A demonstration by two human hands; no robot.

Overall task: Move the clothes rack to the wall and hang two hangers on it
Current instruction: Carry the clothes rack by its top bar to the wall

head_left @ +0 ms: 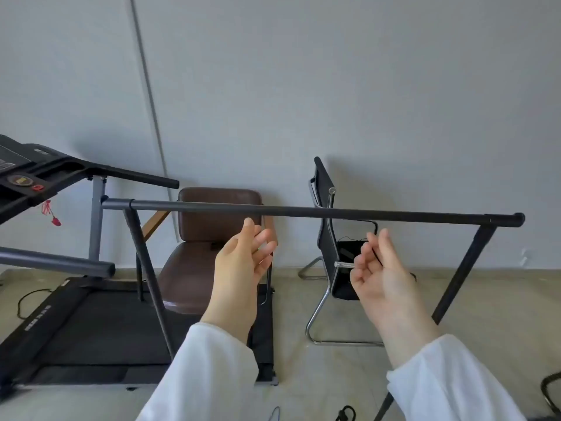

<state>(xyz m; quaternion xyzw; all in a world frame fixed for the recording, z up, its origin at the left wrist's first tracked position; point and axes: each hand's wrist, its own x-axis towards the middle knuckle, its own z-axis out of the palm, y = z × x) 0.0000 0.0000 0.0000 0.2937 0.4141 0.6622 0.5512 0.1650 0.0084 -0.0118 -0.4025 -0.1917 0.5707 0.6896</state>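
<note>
The clothes rack (303, 211) is a dark metal frame with a long horizontal top bar and slanted legs, standing in front of me near the grey wall. My left hand (239, 262) is raised just below the bar's middle, fingers apart, palm facing right, holding nothing. My right hand (376, 268) is up beside it, below the bar, fingers loosely curled and apart, empty. Both hands are off the bar. At the bottom edge, small parts of what may be hangers (344, 413) show on the floor; I cannot tell for sure.
A treadmill (76, 323) stands at the left, its handrail reaching toward the rack's left end. A brown padded chair (212, 226) and a black mesh chair (328, 238) stand against the wall (334, 86) behind the rack. Another chair base (551, 393) shows at the lower right.
</note>
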